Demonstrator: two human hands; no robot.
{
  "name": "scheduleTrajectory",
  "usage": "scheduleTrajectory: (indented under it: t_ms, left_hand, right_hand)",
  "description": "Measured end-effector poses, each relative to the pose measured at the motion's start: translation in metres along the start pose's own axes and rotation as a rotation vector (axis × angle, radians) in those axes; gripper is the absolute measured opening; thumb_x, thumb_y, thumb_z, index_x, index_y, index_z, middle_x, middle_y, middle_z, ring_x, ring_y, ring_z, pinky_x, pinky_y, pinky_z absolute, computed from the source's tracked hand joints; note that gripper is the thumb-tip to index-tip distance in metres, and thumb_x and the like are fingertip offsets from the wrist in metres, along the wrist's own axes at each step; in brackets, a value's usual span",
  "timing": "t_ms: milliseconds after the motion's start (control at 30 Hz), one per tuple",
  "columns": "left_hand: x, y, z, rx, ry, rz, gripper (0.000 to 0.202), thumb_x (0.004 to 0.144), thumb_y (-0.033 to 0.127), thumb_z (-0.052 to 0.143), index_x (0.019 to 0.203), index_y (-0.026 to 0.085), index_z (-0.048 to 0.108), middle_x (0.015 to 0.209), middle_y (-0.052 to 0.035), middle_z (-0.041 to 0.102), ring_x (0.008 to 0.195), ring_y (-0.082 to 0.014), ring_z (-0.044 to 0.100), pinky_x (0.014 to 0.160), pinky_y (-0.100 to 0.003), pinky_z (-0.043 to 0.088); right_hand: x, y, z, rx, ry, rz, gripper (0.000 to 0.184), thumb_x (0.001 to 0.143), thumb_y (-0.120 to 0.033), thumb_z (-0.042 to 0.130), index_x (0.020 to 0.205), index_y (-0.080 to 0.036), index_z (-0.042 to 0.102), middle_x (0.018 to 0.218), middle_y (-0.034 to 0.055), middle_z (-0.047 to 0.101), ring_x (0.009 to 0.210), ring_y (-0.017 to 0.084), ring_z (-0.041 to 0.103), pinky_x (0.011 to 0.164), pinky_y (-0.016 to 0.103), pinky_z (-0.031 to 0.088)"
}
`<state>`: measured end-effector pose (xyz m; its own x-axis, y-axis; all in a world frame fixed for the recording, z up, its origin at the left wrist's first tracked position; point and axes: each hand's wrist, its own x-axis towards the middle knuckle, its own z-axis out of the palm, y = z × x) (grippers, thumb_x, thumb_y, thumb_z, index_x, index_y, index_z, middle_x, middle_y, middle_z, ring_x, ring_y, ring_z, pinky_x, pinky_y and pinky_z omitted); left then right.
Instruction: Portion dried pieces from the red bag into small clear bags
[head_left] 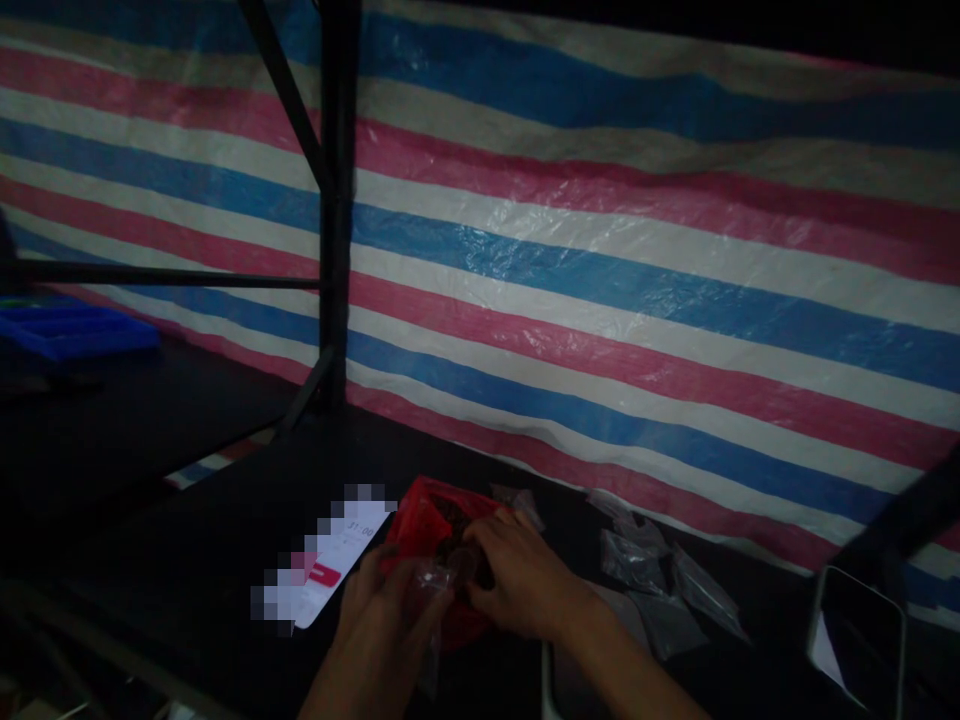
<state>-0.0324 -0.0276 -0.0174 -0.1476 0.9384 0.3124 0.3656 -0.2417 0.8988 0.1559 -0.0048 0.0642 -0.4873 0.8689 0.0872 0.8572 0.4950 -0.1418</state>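
Observation:
A red plastic bag [420, 515] lies open on the dark table, with small brownish contents [448, 512] inside; the dim light hides what they are. My left hand [382, 610] is at the near left side of it, fingers closed on a small clear plastic bag [433, 578] that hangs down below them. My right hand [521, 570] reaches over the red bag from the right. Its fingers are curled together at the contents, close to the mouth of the clear bag, and what they grip is too dark to make out.
Left of the red bag lies a phone [326, 575] with a lit screen. Several small clear bags [652, 570] lie to the right, and another dark-screened device [859, 635] stands at far right. A blue tray [82, 330] sits far left. Behind are a black post [337, 220] and striped sheeting [600, 270].

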Motion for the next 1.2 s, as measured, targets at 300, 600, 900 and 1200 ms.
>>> scheduleTrajectory:
  t_ms: [300,600,900,1200]
  left_hand:
    - [0.053,0.017,0.01,-0.087,-0.19,-0.134,0.021,0.069,0.044,0.078,0.062,0.027,0.068,0.075,-0.0065,0.074,0.099,-0.0358,0.07,0.098,-0.051,0.052]
    - [0.048,0.02,-0.002,-0.594,-0.194,-0.388,0.047,0.078,0.06,0.081,0.099,0.018,0.078,0.087,-0.0042,0.082,0.081,-0.0237,0.077,0.077,-0.033,0.06]
    - [0.047,0.016,0.001,-0.623,-0.115,-0.372,0.039,0.083,0.054,0.076,0.098,0.019,0.079,0.091,-0.0061,0.082,0.087,-0.0248,0.078,0.084,-0.037,0.062]
    - [0.035,0.006,-0.009,-0.189,0.031,0.049,0.033,0.079,0.047,0.076,0.105,0.028,0.079,0.14,-0.0103,0.057,0.14,-0.038,0.047,0.125,-0.06,0.031]
  right_hand:
    - [0.047,-0.005,0.001,-0.192,-0.006,0.144,0.029,0.097,-0.011,0.06,0.12,-0.004,0.075,0.126,0.0297,0.072,0.127,0.039,0.061,0.113,0.053,0.04]
    - [0.043,0.012,0.013,0.034,0.02,0.164,0.033,0.09,-0.013,0.07,0.122,-0.018,0.075,0.129,0.014,0.076,0.128,0.028,0.064,0.11,0.039,0.041]
    - [0.041,0.01,0.03,0.508,0.107,0.221,0.032,0.079,-0.004,0.075,0.105,-0.021,0.081,0.112,0.0061,0.084,0.111,0.024,0.076,0.098,0.032,0.052]
    - [0.02,0.019,0.009,0.962,0.222,0.217,0.028,0.082,-0.013,0.071,0.109,-0.02,0.075,0.114,0.0065,0.082,0.109,0.023,0.077,0.097,0.036,0.058]
